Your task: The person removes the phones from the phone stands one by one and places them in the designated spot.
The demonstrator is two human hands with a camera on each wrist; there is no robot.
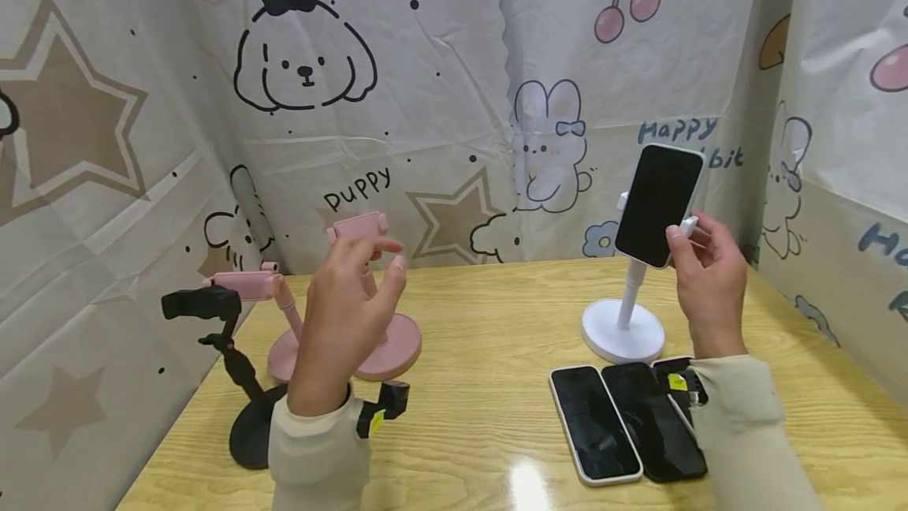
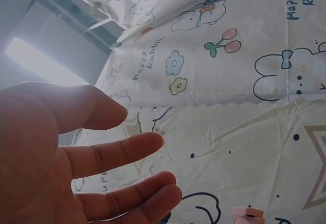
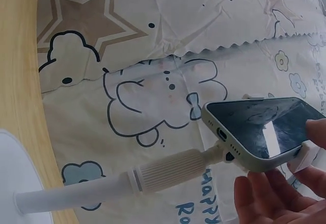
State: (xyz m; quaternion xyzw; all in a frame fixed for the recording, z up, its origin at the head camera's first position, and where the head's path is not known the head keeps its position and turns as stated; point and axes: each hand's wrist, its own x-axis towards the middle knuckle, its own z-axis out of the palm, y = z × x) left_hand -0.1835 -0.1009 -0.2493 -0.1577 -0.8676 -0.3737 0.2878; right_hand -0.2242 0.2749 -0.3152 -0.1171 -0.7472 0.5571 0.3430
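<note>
A white phone stand (image 1: 624, 330) stands upright on the right of the table, a smartphone (image 1: 660, 203) with a pale case tilted in its holder. My right hand (image 1: 712, 282) pinches the phone's right edge at the white clamp (image 3: 304, 155): the thumb lies on the screen side, the other fingers behind. In the right wrist view the phone's bottom edge faces the camera above the ribbed white stem (image 3: 168, 173). My left hand (image 1: 347, 314) hovers on the left with nothing in it, thumb and fingers apart. Behind it is a pink phone stand (image 1: 397, 345), partly hidden.
Two more phones, one white-edged (image 1: 596, 424) and one black (image 1: 653, 420), lie near my right sleeve, which partly covers another dark item. At left stand a second pink phone stand (image 1: 244, 284) and a black one (image 1: 248, 424). A printed cloth (image 1: 440, 61) surrounds the wooden table (image 1: 482, 353).
</note>
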